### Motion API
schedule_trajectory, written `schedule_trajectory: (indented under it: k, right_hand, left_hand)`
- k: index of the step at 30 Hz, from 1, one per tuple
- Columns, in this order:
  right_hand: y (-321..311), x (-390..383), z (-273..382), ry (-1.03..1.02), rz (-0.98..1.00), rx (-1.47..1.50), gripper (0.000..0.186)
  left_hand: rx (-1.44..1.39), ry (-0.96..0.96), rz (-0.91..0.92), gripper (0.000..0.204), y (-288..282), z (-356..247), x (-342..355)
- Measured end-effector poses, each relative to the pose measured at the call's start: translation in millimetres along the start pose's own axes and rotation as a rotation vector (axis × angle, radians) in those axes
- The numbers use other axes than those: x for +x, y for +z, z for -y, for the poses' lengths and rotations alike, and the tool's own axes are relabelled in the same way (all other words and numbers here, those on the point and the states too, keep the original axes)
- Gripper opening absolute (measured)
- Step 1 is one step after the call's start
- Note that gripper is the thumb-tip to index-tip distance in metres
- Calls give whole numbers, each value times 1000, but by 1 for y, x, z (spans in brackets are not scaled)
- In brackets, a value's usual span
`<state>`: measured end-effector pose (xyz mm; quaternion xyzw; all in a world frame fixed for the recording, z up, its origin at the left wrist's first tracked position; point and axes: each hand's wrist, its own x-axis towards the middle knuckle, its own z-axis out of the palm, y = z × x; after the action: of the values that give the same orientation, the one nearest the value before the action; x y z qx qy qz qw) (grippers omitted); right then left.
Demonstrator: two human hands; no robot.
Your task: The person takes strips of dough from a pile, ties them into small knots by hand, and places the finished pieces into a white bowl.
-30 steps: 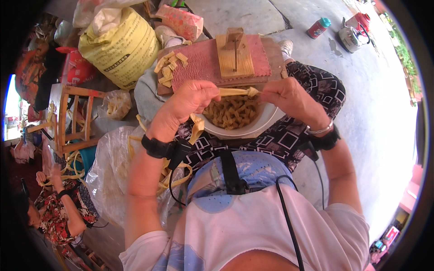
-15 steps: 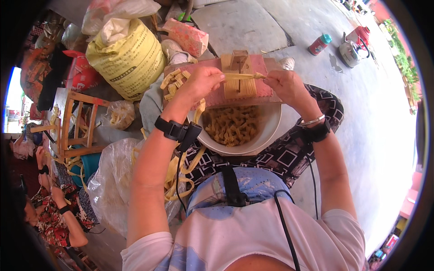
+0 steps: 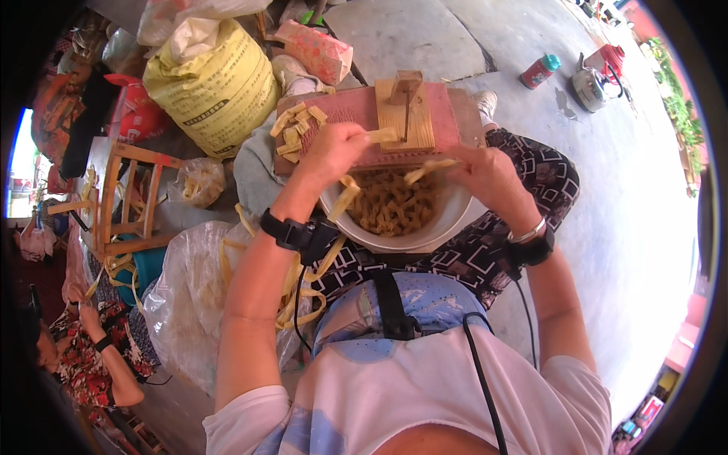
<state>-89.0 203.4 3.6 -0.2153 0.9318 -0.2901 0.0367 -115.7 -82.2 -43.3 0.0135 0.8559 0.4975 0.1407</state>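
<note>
- The 2 hands are apart above the bowl and board; the left hand (image 3: 337, 154) pinches a long strip (image 3: 385, 136) between thumb and fingers; the right hand (image 3: 484, 171) has its fingertips closed on a short piece (image 3: 427, 167)
- The long strip is pale yellow, flat and ribbon-like; its free end points right, long axis nearly level, just in front of the wooden block; a further length hangs below the left hand, over the bowl's left side
- The short piece is yellowish and slightly blurred, too much so to tell if it is knotted; it slants down and left from the right fingertips, over the bowl
- The clear bag (image 3: 184, 307), crinkled plastic, lies beside the left forearm
- The bowl (image 3: 453, 215) is white, round and smooth; it holds a heap of small brownish-yellow twisted pieces (image 3: 390, 205)
- Beyond it, pink textured cloth (image 3: 446, 135) covers a board; on it stand the wooden block (image 3: 422, 121), with a thin dark rod (image 3: 406, 120), and, to the left, stubby pale chunks (image 3: 291, 135)
- Farther off, a bulging yellow sack (image 3: 216, 89); a metal kettle (image 3: 593, 92)
</note>
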Motion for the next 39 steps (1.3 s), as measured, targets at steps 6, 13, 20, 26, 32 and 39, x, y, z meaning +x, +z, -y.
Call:
schedule_trajectory:
  k: [6, 13, 20, 26, 32, 39]
  right_hand:
    - [17, 16, 52, -51, -251, 203, 14]
    - [22, -11, 63, 211, 588, 1151, 22]
    - [37, 4, 63, -27, -490, 282, 15]
    - [33, -2, 56, -28, -409, 62, 14]
    - [68, -12, 34, 428, -6, 1038, 22]
    - [67, -17, 32, 361, 103, 1600, 23]
  left_hand:
    - [-341, -21, 199, 22, 32, -62, -40]
    - [-378, 93, 257, 32, 29, -32, -32]
    - [-995, -108, 255, 14, 56, -78, -70]
    - [-915, -134, 345, 10, 53, -54, -61]
    - [285, 673, -307, 23, 60, -53, -67]
    - [-138, 619, -223, 24, 69, -59, -71]
